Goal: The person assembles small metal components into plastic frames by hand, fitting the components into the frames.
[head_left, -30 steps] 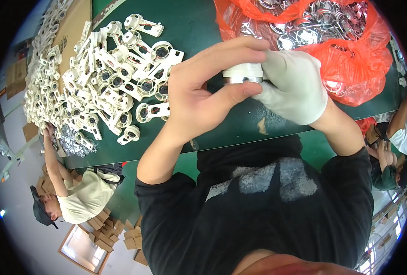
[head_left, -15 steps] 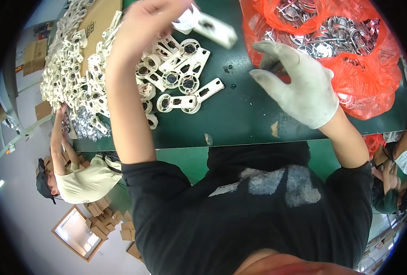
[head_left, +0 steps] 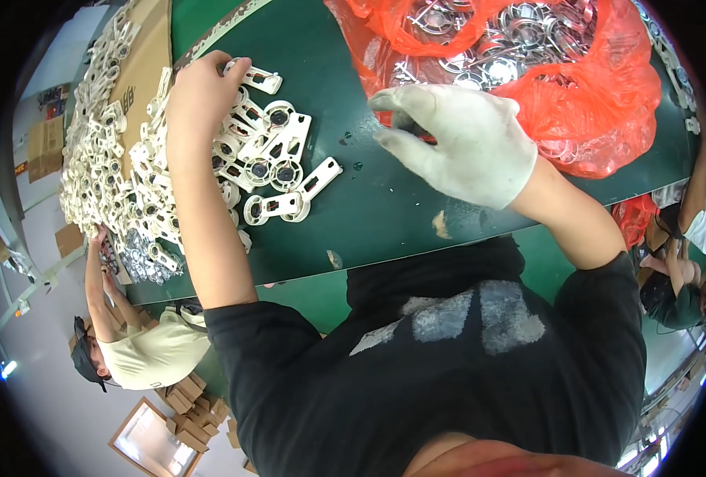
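Observation:
Bare and curled, my left hand point(head_left: 206, 91) is at the upper left of a loose cluster of cream plastic parts point(head_left: 287, 173), each with a round ring and a flat slotted arm. Its fingers close on one cream ring-and-arm part point(head_left: 262, 79), whose arm sticks out to the right; the rest is hidden by the hand. My right hand point(head_left: 460, 143), in a whitish glove, hovers over the green table in front of a red plastic bag point(head_left: 607, 119). Thumb and fingers are apart, with nothing visible between them. Shiny metallic ring-shaped parts point(head_left: 528, 40) fill the bag.
A large heap of cream parts point(head_left: 98, 159) runs along the left beside a cardboard sheet point(head_left: 142, 71). Small clear-wrapped pieces point(head_left: 148, 258) lie at the green table's point(head_left: 384, 215) left end. A co-worker point(head_left: 154, 350) reaches in there; other people point(head_left: 678, 278) are at far right.
My left hand has swung left and down with the cream part, from above the cluster to its upper left edge. The whole view has shifted; my gloved hand stays open near the bag.

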Action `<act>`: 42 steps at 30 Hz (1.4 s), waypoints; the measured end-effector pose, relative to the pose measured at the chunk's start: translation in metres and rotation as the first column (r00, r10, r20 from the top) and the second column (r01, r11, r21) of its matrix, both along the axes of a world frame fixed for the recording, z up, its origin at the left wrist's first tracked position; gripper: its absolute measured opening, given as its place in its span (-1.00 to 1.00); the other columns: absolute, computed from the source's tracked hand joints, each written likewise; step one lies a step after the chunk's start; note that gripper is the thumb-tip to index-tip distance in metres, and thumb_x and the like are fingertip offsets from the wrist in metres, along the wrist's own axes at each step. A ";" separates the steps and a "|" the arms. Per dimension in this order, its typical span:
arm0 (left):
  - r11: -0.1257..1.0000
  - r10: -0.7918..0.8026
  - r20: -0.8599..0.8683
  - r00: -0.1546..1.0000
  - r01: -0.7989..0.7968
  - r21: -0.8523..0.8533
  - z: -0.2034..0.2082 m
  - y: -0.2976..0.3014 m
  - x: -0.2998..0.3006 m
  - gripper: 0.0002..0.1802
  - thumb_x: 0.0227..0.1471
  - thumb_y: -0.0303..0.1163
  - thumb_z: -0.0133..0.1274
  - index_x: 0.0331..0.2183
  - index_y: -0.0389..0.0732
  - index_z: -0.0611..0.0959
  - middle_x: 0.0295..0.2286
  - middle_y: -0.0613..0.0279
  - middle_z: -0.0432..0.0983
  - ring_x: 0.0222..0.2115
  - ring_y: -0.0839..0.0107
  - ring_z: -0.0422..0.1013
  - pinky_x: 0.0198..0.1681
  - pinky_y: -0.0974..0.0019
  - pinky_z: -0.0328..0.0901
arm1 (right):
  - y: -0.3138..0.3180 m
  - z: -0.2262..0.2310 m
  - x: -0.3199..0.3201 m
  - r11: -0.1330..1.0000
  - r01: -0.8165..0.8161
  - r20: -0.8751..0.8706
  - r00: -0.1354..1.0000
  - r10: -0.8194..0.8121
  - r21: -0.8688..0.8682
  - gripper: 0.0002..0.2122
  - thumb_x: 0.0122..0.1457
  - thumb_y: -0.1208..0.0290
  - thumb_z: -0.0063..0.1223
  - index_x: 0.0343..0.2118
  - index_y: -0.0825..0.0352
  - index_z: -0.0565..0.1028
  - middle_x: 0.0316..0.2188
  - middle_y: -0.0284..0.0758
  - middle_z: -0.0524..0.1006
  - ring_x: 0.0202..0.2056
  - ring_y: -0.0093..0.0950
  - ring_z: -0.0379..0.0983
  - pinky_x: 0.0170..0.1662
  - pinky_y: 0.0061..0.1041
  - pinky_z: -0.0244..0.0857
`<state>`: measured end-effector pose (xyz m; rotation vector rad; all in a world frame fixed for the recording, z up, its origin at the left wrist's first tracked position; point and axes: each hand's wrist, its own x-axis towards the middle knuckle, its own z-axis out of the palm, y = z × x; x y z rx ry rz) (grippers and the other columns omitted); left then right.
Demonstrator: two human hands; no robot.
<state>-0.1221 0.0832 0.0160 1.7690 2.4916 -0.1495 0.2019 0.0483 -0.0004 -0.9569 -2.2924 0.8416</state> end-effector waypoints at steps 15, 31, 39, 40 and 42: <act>0.597 -0.608 0.127 0.784 0.346 0.723 0.030 -0.022 0.063 -0.60 -0.05 -0.56 0.24 -0.10 -0.26 0.60 -0.10 0.05 0.49 -0.16 0.23 0.51 -0.03 0.23 0.42 | 0.034 -0.009 -0.005 0.866 0.261 -0.455 0.889 -0.044 0.427 -0.70 0.09 0.39 0.30 -0.11 0.34 0.57 -0.34 -0.17 0.62 -0.28 -0.26 0.61 -0.18 -0.36 0.49; 0.735 -0.622 0.203 0.757 0.474 0.484 -0.038 -0.045 0.204 -0.55 -0.09 -0.19 0.36 -0.20 -0.20 0.58 -0.26 0.15 0.53 -0.50 0.11 0.60 -0.52 0.10 0.47 | 0.055 0.025 0.027 0.872 0.488 -0.215 0.849 -0.483 -0.034 -0.79 0.22 0.46 0.14 -0.11 0.37 0.59 -0.30 -0.10 0.64 -0.26 -0.26 0.63 -0.14 -0.39 0.46; 0.792 -0.561 0.222 0.798 0.439 0.424 -0.041 -0.032 0.212 -0.55 -0.09 -0.23 0.35 -0.21 -0.26 0.56 -0.28 0.05 0.56 -0.47 0.10 0.61 -0.52 0.08 0.47 | 0.052 0.019 0.030 0.928 0.356 -0.222 0.919 -0.326 0.111 -0.76 0.11 0.50 0.11 -0.13 0.35 0.58 -0.32 -0.07 0.63 -0.24 -0.09 0.60 -0.14 -0.27 0.46; 0.773 -0.575 0.226 0.786 0.431 0.466 -0.041 -0.033 0.211 -0.55 -0.06 -0.23 0.33 -0.19 -0.26 0.56 -0.29 0.01 0.56 -0.47 0.07 0.61 -0.50 0.05 0.48 | 0.053 0.019 0.030 0.928 0.355 -0.223 0.919 -0.324 0.112 -0.76 0.11 0.50 0.11 -0.13 0.35 0.58 -0.32 -0.07 0.63 -0.24 -0.09 0.60 -0.14 -0.27 0.46; 0.750 -0.582 0.244 0.775 0.396 0.530 -0.037 -0.035 0.206 -0.54 0.00 -0.25 0.28 -0.11 -0.27 0.55 -0.31 -0.04 0.56 -0.45 0.01 0.60 -0.46 0.02 0.49 | 0.054 0.019 0.030 0.914 0.393 -0.129 0.916 -0.380 0.101 -0.78 0.11 0.49 0.13 -0.16 0.35 0.58 -0.32 -0.06 0.63 -0.23 -0.08 0.60 -0.14 -0.26 0.46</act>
